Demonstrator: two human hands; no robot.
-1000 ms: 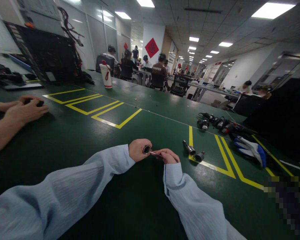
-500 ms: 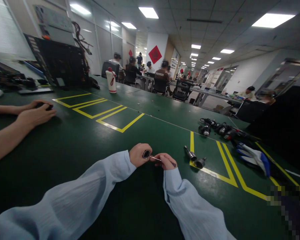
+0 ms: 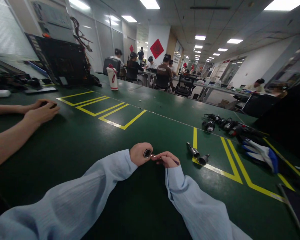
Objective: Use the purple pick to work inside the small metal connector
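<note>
My left hand (image 3: 140, 154) is closed around a round metal socket-like part (image 3: 147, 153), its dark open end turned toward me. My right hand (image 3: 168, 159) pinches a thin metal rod-like tool (image 3: 153, 155), and its tip reaches the rim of the part or just beside it; which of the two I cannot tell. A dark end of the tool (image 3: 176, 162) sticks out behind the right fingers. To the right, two metal socket-like pieces with shanks, one longer (image 3: 193, 150) and one shorter (image 3: 203, 159), lie on the green table (image 3: 130, 206).
Yellow tape marks (image 3: 125, 128) outline areas on the table. At the right lie black cylindrical devices with cables (image 3: 210, 126), blue-and-white gloves (image 3: 261, 151) and a dark flat device (image 3: 296, 206). A co-worker's hands (image 3: 43, 111) hold something dark at the left. A white cup (image 3: 112, 78) stands farther back.
The view has turned slightly, shifting the table items a little. Both hands keep their holds; the right hand sits slightly farther right in view, and less of the rod shows.
</note>
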